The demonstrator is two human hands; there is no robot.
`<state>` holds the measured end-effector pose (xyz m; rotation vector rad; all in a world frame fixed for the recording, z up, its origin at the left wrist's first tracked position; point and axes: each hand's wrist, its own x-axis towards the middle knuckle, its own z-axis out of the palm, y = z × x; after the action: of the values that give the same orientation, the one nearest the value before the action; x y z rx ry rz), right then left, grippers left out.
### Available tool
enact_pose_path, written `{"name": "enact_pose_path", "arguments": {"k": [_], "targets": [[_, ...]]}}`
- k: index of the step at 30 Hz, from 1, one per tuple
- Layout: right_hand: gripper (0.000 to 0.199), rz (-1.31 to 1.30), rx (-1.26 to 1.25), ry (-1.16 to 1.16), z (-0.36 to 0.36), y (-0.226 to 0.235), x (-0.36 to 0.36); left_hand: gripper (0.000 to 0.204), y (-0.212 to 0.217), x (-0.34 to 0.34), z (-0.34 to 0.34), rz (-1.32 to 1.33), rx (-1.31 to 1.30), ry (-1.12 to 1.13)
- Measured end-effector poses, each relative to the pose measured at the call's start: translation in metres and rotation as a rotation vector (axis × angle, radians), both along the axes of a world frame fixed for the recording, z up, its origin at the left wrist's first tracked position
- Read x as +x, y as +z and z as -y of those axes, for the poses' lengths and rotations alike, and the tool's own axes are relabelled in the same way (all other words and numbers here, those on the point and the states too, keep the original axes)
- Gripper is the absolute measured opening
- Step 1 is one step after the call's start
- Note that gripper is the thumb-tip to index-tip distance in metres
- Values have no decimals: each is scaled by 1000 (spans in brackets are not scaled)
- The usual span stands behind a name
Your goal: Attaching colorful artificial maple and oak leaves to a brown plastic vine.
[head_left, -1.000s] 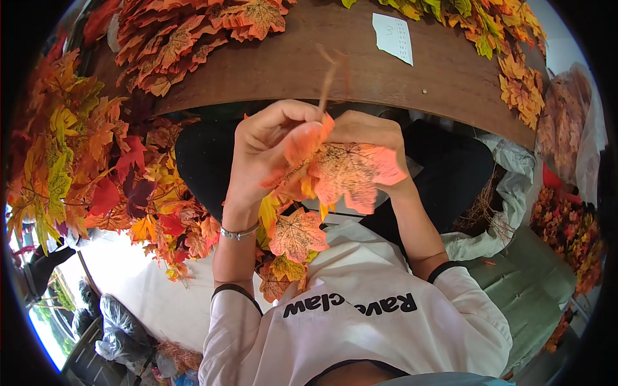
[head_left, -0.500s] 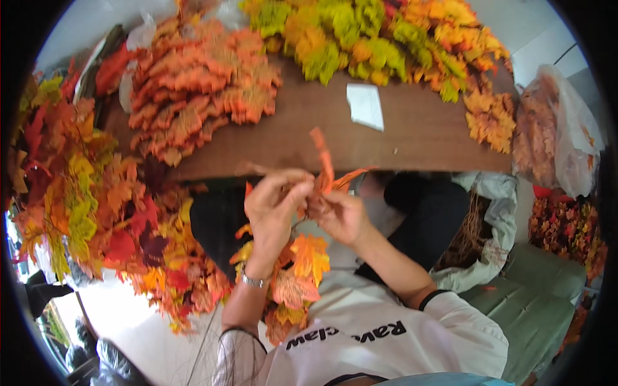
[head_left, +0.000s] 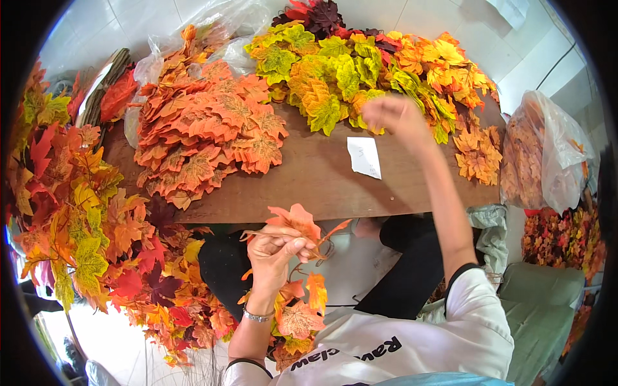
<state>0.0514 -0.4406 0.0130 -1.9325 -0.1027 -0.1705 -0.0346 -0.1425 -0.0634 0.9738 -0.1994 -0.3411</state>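
An orange-and-yellow leaf garland (head_left: 300,320) droops from the left hand (head_left: 273,256); yellow-green leaves (head_left: 335,77) lie heaped, overlapping.

Held leaf (head_left: 296,219) orange; leaf heap (head_left: 335,71) yellow-green; stacked leaves (head_left: 212,125) orange, dark-speckled; tabletop (head_left: 309,177) brown; trousers (head_left: 409,273) black; shirt (head_left: 418,328) white, black-trimmed.

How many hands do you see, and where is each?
2: the left hand, holding an orange leaf near the table; the right hand, blurred, by the yellow-green leaves, contact unclear. No others show.
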Motion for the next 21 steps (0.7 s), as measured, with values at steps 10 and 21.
{"name": "enact_pose_path", "arguments": {"k": [10, 21], "targets": [[20, 281, -744, -393, 108, -4, 258, 9, 0, 9, -5, -77, 5, -176], [16, 122, -605, -501, 124, -50, 345, 12, 9, 24, -11, -191, 29, -201]]}}
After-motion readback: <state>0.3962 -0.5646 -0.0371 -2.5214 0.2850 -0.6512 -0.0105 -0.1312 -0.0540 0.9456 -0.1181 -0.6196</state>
